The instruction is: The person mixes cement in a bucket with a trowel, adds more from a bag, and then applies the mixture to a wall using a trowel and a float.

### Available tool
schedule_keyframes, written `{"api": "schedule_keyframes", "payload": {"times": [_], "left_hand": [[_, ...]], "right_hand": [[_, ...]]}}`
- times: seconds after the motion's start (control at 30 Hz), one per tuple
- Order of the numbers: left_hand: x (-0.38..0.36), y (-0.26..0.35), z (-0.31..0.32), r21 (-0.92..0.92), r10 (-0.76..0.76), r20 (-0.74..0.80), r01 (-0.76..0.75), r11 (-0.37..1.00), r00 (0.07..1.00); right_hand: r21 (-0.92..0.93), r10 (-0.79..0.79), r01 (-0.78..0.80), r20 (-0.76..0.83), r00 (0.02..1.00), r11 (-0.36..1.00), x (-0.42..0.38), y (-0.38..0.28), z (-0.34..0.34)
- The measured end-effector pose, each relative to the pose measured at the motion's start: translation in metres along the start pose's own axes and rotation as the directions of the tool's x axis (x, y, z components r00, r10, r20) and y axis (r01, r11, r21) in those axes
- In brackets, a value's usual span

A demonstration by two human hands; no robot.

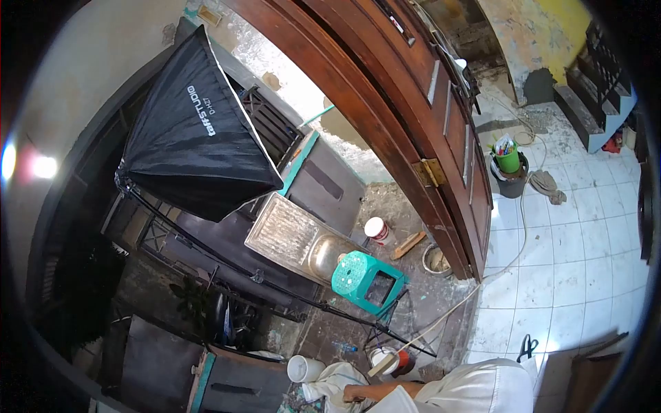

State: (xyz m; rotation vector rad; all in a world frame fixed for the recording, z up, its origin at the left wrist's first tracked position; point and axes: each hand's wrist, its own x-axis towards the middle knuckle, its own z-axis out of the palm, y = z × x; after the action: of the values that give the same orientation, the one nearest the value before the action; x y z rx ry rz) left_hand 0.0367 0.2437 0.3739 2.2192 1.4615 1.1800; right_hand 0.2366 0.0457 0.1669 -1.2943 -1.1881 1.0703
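Note:
At the bottom edge, my right hand (354,394) reaches out from a white sleeve (475,387). Its fingers are curled at the edge of a crumpled whitish cloth (339,377) and seem to grip it; the fingertips are partly hidden. Beside the cloth lies a white bucket (303,369), tipped with its mouth showing. Just above my forearm is a paint pail (403,362), with a pale wooden piece (382,365) across it. My left hand is out of view.
A green plastic stool (354,274) stands beside a steel sink (289,237). A black softbox (200,131) hangs on a slanting stand (258,277). White tub (376,228), round bowl (436,260) and wooden door (413,117) lie beyond. A cable (525,227) crosses the tiles near a dark bucket (509,184).

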Motion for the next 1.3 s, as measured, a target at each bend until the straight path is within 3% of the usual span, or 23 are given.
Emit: {"api": "schedule_keyframes", "payload": {"times": [0.23, 0.27, 0.37, 0.47, 0.5, 0.53, 0.57, 0.6, 0.63, 0.67, 0.73, 0.77, 0.8, 0.83, 0.87, 0.9, 0.93, 0.97, 1.1, 1.17, 1.2, 1.27, 1.3], "left_hand": [[-0.021, 0.014, -0.002, -0.111, -0.103, 0.009, 0.103, 0.988, 0.995], [-0.027, 0.018, -0.004, -0.127, -0.126, 0.009, 0.127, 0.984, 0.992], [-0.056, 0.013, -0.004, -0.184, -0.225, 0.017, 0.224, 0.957, 0.974], [-0.142, -0.006, -0.03, -0.216, -0.41, 0.014, 0.403, 0.889, 0.912], [-0.19, -0.01, -0.048, -0.217, -0.498, 0.002, 0.486, 0.846, 0.867], [-0.244, -0.007, -0.067, -0.217, -0.592, -0.016, 0.575, 0.789, 0.806], [-0.304, 0.001, -0.082, -0.215, -0.687, -0.039, 0.665, 0.715, 0.726], [-0.327, -0.007, -0.089, -0.008, -0.664, 0.011, 0.664, 0.748, 0.748], [-0.341, -0.01, -0.081, 0.152, -0.717, -0.012, 0.71, 0.687, 0.697], [-0.332, 0.011, -0.075, 0.06, -0.772, 0.033, 0.77, 0.636, 0.635], [-0.355, -0.003, -0.053, -0.038, -0.737, 0.045, 0.738, 0.673, 0.674], [-0.356, -0.001, -0.049, -0.013, -0.727, 0.075, 0.729, 0.684, 0.683], [-0.368, -0.008, -0.042, 0.107, -0.806, 0.085, 0.799, 0.592, 0.586], [-0.363, -0.005, -0.04, 0.148, -0.845, 0.112, 0.832, 0.534, 0.522], [-0.369, -0.011, -0.033, 0.245, -0.841, 0.116, 0.805, 0.54, 0.528], [-0.371, -0.016, -0.033, 0.373, -0.83, 0.158, 0.746, 0.552, 0.535], [-0.383, -0.024, -0.03, 0.373, -0.807, 0.16, 0.722, 0.583, 0.569], [-0.396, -0.031, -0.026, 0.386, -0.751, 0.118, 0.667, 0.637, 0.649], [-0.443, -0.049, -0.007, 0.357, -0.778, 0.117, 0.705, 0.613, 0.617], [-0.46, -0.043, 0.001, 0.358, -0.727, 0.051, 0.667, 0.653, 0.684], [-0.462, -0.041, 0.003, 0.346, -0.816, 0.109, 0.748, 0.567, 0.568], [-0.46, -0.042, 0.009, 0.359, -0.821, 0.093, 0.75, 0.556, 0.564], [-0.459, -0.04, 0.011, 0.379, -0.815, 0.078, 0.739, 0.557, 0.574]], "right_hand": [[-0.035, 0.082, -0.081, 0.036, 0.996, 0.996, 0.003, 0.016, -0.013], [-0.045, 0.099, -0.096, 0.048, 0.994, 0.994, 0.118, -0.086, 0.011], [-0.091, 0.173, -0.164, 0.094, 0.981, 0.982, 0.101, -0.064, 0.021], [-0.167, 0.301, -0.269, 0.211, 0.93, 0.949, 0.115, -0.04, 0.034], [-0.204, 0.357, -0.309, 0.277, 0.892, 0.929, 0.079, -0.018, 0.064], [-0.009, 0.39, -0.394, 0.17, 0.905, 0.919, 0.051, -0.049, 0.052], [-0.077, 0.331, -0.323, 0.136, 0.934, 0.943, 0.045, -0.062, 0.051], [0.122, 0.46, -0.463, 0.05, 0.886, 0.878, 0.024, -0.073, 0.049], [0.102, 0.552, -0.591, 0.259, 0.793, 0.8, 0.025, -0.074, 0.039], [-0.026, 0.502, -0.509, 0.214, 0.838, 0.86, 0.029, -0.027, 0.053], [0.032, 0.597, -0.638, 0.32, 0.736, 0.77, 0.026, -0.054, 0.036], [0.096, 0.529, -0.566, 0.257, 0.809, 0.819, 0.019, -0.069, 0.032], [-0.034, 0.605, -0.63, 0.323, 0.728, 0.776, 0.024, -0.02, 0.036], [0.008, 0.6, -0.626, 0.274, 0.751, 0.78, 0.024, -0.021, 0.033], [-0.136, 0.602, -0.587, 0.222, 0.767, 0.798, 0.029, -0.027, 0.028], [-0.26, 0.505, -0.461, 0.136, 0.853, 0.849, 0.028, 0.005, 0.028], [-0.22, 0.587, -0.555, 0.122, 0.8, 0.802, 0.036, -0.021, 0.028], [-0.29, 0.568, -0.512, 0.157, 0.808, 0.808, 0.037, 0.019, 0.025], [-0.302, 0.552, -0.485, 0.2, 0.809, 0.82, 0.049, 0.102, 0.019], [-0.278, 0.5, -0.428, 0.287, 0.817, 0.86, 0.051, 0.11, 0.016], [-0.294, 0.517, -0.439, 0.292, 0.805, 0.849, 0.048, 0.131, 0.012], [-0.541, 0.354, -0.101, 0.388, 0.851, 0.835, 0.044, 0.168, 0.007], [-0.553, 0.372, -0.107, 0.392, 0.841, 0.826, 0.04, 0.169, 0.009]]}}
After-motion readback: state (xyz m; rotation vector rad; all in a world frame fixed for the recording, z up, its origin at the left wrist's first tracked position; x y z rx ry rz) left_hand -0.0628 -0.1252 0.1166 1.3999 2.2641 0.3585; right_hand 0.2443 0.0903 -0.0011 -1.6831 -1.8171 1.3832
